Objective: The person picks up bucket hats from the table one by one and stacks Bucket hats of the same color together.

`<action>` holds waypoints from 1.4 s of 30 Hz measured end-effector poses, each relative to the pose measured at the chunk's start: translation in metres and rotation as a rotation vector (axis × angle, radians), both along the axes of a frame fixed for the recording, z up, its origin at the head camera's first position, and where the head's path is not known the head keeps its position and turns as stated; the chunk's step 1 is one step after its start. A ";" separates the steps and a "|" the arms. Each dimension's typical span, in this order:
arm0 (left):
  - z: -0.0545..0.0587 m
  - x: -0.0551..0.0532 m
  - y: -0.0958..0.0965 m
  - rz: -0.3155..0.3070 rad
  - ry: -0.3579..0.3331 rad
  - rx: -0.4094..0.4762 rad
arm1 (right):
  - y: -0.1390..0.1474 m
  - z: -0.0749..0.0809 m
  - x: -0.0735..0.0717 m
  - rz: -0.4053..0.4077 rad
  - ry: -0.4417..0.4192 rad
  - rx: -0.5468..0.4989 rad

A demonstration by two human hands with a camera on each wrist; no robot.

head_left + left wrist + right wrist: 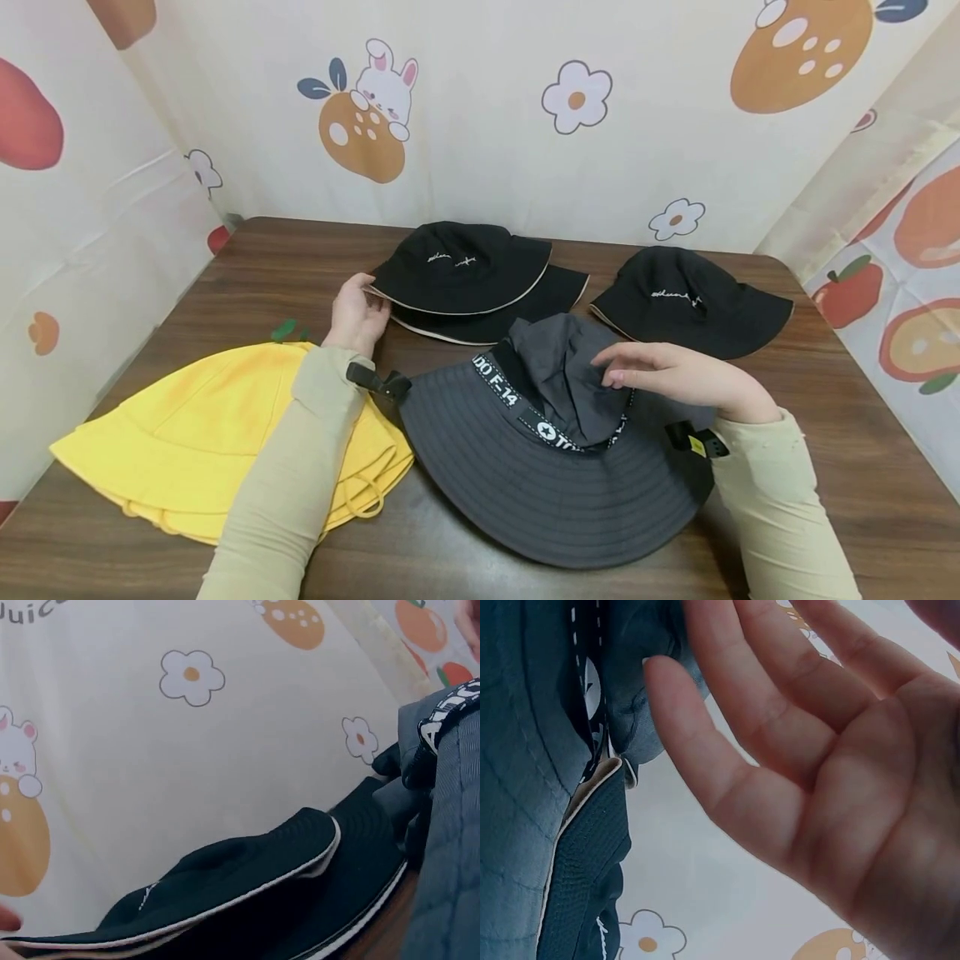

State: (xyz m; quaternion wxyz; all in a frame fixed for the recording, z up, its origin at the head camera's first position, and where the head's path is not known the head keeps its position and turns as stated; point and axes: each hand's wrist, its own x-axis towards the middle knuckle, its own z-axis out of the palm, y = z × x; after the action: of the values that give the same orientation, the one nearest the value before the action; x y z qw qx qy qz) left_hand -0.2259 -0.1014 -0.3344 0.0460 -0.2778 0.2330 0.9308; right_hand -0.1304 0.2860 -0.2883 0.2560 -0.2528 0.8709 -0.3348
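At the back of the table, my left hand [358, 315] pinches the left brim edge of a black bucket hat [465, 271] with pale piping and white script. That hat lies over a second black hat [562, 292], of which mostly the brim shows. In the left wrist view, a fingertip [9, 919] shows at the edge of the upper brim [247, 892]. My right hand [667, 375], its fingers extended and slightly bent, hovers by the crown of a wide-brimmed dark grey hat [555, 508] with a lettered band. The right wrist view shows its palm [855, 802] holding nothing.
Yellow hats [202, 425] with cords lie stacked at the left, partly behind my left sleeve. Another black bucket hat [690, 304] sits at the back right. A patterned curtain [480, 125] closes off the brown table's [847, 467] far side.
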 end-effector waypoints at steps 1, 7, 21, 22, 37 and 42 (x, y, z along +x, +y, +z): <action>-0.001 -0.001 0.000 -0.035 0.000 0.030 | 0.000 0.000 0.000 0.002 -0.001 -0.005; -0.007 0.001 0.005 -0.415 0.051 -0.013 | 0.001 -0.001 -0.001 0.005 -0.009 -0.010; -0.004 0.004 0.018 -0.460 0.128 -0.192 | 0.006 -0.003 -0.004 0.018 0.001 -0.051; -0.003 0.004 0.018 -0.444 0.130 -0.183 | 0.006 -0.003 -0.005 0.014 0.001 -0.071; 0.043 0.012 0.036 -0.308 0.311 -0.152 | -0.018 0.003 -0.028 -0.196 -0.439 -0.771; 0.066 0.019 0.046 -0.299 0.358 -0.068 | -0.036 0.006 -0.035 -0.290 -0.517 -0.764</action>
State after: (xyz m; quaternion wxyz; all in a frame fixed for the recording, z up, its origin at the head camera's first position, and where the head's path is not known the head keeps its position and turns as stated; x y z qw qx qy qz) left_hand -0.2072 -0.0559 -0.2682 0.1320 -0.0719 0.3074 0.9396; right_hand -0.1658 0.2503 -0.2821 0.3035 -0.1133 0.6200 -0.7146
